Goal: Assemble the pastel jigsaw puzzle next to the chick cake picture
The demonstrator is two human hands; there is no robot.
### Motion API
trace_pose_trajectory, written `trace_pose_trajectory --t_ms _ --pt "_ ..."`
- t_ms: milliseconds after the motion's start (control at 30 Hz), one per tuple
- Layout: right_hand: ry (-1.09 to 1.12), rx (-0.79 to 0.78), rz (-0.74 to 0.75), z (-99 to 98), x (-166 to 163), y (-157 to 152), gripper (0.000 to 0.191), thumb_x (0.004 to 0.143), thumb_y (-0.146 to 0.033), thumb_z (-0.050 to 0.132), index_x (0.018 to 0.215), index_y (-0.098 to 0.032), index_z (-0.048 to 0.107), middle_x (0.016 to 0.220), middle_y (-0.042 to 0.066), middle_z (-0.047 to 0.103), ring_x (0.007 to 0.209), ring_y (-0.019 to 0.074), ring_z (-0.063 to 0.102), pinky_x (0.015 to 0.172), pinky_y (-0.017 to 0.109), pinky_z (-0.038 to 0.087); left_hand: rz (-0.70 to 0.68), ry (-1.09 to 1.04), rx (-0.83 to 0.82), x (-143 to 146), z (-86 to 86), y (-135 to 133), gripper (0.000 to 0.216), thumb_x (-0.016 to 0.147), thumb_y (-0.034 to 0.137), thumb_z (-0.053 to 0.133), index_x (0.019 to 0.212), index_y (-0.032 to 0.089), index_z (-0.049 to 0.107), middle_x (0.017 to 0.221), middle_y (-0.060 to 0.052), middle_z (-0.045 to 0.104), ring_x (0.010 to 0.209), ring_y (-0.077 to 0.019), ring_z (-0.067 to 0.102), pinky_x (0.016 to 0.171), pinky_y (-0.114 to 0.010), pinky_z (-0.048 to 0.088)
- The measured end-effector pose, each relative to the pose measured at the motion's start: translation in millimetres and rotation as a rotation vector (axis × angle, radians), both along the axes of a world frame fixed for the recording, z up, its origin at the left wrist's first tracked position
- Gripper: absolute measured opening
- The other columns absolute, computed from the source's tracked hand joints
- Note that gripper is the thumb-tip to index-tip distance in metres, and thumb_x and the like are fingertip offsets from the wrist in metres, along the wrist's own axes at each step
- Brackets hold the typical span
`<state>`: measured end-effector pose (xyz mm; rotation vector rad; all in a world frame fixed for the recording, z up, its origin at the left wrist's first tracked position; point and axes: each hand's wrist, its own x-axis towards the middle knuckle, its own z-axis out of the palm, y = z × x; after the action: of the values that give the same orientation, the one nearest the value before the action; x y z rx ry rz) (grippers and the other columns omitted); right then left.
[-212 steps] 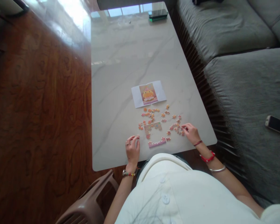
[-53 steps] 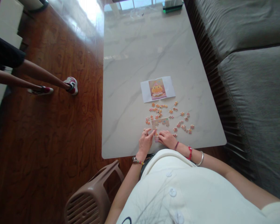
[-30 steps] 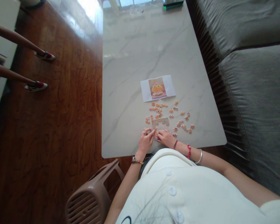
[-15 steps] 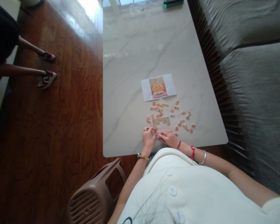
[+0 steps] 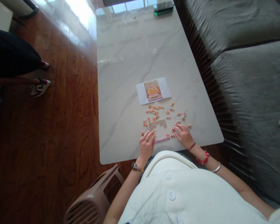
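A partly joined jigsaw puzzle lies near the table's front edge: a joined top strip (image 5: 157,123) and a pink bottom strip (image 5: 162,138) show, with bare table between them. My left hand (image 5: 147,144) rests over the puzzle's lower left side, its fingers stretched out and hiding the pieces beneath. To the right of the puzzle, my right hand (image 5: 184,136) reaches in among loose puzzle pieces (image 5: 173,129), fingers apart and touching or nearly touching them. Whether a piece sits under its fingertips is hard to see. More loose orange and pink pieces (image 5: 156,113) lie above the puzzle.
Beyond the pieces is a folded sheet (image 5: 153,90) with a printed picture. A dark and green object (image 5: 163,8) stands at the table's far end. A brown plastic stool (image 5: 93,199) is at lower left, a grey sofa (image 5: 252,93) at right. Another person's legs (image 5: 16,56) show at left.
My right hand has left the puzzle's bottom edge and moved right to the loose pieces. My left hand has opened out over the left side. The pink bottom strip is now uncovered.
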<state>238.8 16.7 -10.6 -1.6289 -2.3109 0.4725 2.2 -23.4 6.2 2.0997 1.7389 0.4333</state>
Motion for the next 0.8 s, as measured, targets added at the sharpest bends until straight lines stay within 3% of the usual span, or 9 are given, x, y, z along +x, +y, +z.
trace_pose_trajectory --t_ms 200,433,633,800 --pt "-0.043 -0.042 0.038 -2.1 -4.7 9.3 0.019 0.081 -0.023 0.043 0.092 -0.021 0.057 0.092 0.007 0.055 0.090 0.0201 0.047 0.080 0.033 0.034 -0.086 0.207 -0.084 0.4 -7.7 -18.5 0.041 0.084 0.026 0.034 0.124 0.031 0.034 0.126 -0.001 0.042 0.124 -0.0227 0.022 0.096 -0.044 0.015" --pt "-0.095 -0.059 0.069 3.2 -8.9 16.8 0.015 0.080 -0.022 0.044 0.086 -0.019 0.058 0.091 0.007 0.055 0.086 0.0188 0.046 0.076 0.030 0.031 -0.074 0.151 -0.068 1.1 -7.4 -17.3 0.041 0.083 0.028 0.035 0.125 0.029 0.034 0.126 -0.004 0.043 0.123 -0.0229 0.024 0.096 -0.045 0.014" --pt "-0.113 -0.108 0.103 6.1 -10.2 22.8 0.015 0.080 -0.021 0.044 0.080 -0.018 0.058 0.084 0.006 0.056 0.086 0.0182 0.046 0.075 0.029 0.030 0.052 -0.051 0.064 0.7 -9.1 7.2 0.035 0.083 0.023 0.037 0.118 0.021 0.042 0.118 -0.007 0.050 0.114 -0.0187 0.037 0.093 -0.037 0.028" --pt "-0.125 -0.123 0.080 13.2 -12.1 31.8 0.015 0.078 -0.022 0.047 0.090 -0.019 0.056 0.088 0.006 0.056 0.089 0.0189 0.046 0.077 0.029 0.030 0.196 -0.203 0.198 3.6 -6.0 42.4 0.029 0.082 0.021 0.038 0.110 0.018 0.047 0.111 -0.009 0.050 0.107 -0.0177 0.043 0.090 -0.036 0.035"
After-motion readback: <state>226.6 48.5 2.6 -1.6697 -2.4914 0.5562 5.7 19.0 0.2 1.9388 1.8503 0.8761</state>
